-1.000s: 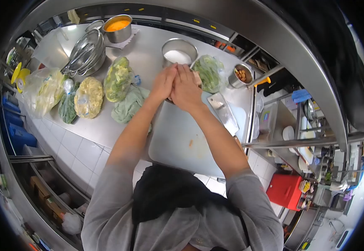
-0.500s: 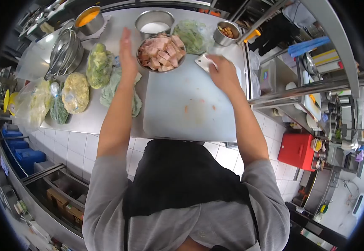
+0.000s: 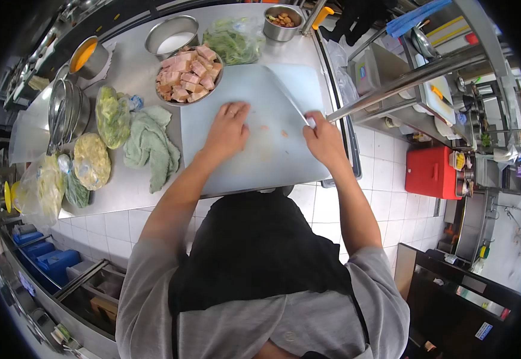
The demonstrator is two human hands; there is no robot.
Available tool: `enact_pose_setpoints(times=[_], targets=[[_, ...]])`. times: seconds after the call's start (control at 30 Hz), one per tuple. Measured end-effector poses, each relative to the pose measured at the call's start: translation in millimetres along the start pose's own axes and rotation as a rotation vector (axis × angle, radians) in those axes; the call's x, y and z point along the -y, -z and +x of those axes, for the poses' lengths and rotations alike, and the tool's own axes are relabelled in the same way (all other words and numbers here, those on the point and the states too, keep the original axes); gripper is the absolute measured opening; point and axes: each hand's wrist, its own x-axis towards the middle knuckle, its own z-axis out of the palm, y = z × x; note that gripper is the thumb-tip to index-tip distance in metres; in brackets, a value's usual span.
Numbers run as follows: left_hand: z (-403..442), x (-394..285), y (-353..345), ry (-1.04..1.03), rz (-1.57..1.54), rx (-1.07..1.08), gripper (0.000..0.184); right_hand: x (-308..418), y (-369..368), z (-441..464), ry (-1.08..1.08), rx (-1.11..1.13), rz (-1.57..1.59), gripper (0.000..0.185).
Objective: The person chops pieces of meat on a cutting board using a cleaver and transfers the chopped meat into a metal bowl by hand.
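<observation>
My left hand (image 3: 227, 130) rests palm-down on the white cutting board (image 3: 266, 164), thumb apart from the fingers and nothing held. On the board's right side, my right hand (image 3: 323, 140) is closed around the handle of a knife (image 3: 287, 93). Its long thin blade slants up and left across the board, tip near the far edge. Small orange-brown scraps (image 3: 264, 127) and smears lie between the hands. Cubes of pale pink meat (image 3: 187, 75) fill a round metal bowl just past the board's far left corner.
A green cloth (image 3: 150, 146) lies left of the board, beside bagged vegetables (image 3: 112, 116) and nested strainers (image 3: 66, 113). Behind are a pot of white contents (image 3: 173, 42), bagged greens (image 3: 232, 40) and a small metal pot (image 3: 281, 33). A metal rail (image 3: 392, 90) runs at right.
My left hand has come down from beside the meat bowl onto the board. My right hand has moved nearer me with the knife, whose blade now points away. The view has shifted.
</observation>
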Motion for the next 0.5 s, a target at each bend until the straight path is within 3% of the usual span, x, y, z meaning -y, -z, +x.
enact_pose_setpoints(times=[0.07,0.1,0.17,0.27,0.5], targets=[[-13.1,-14.1,5.2,0.020,-0.207,0.150,0.051,-16.4,2.4,-35.7,-0.206,0.111,0.373,0.018],[-18.5,-18.4,10.2,0.032,-0.250,0.153,0.051,-28.9,-1.8,-55.9,-0.301,0.174,0.643,0.022],[-26.5,-20.4,25.7,0.066,-0.329,0.157,0.052,-29.1,-3.6,-94.5,-0.471,0.153,0.867,0.021],[-32.9,-18.1,42.4,0.156,-0.078,0.159,0.048,-42.7,-14.1,-124.6,-0.561,0.171,1.009,0.022],[-20.8,-26.9,11.6,0.292,-0.356,0.149,0.039,-19.7,-25.7,-123.9,-0.566,0.344,1.014,0.019]])
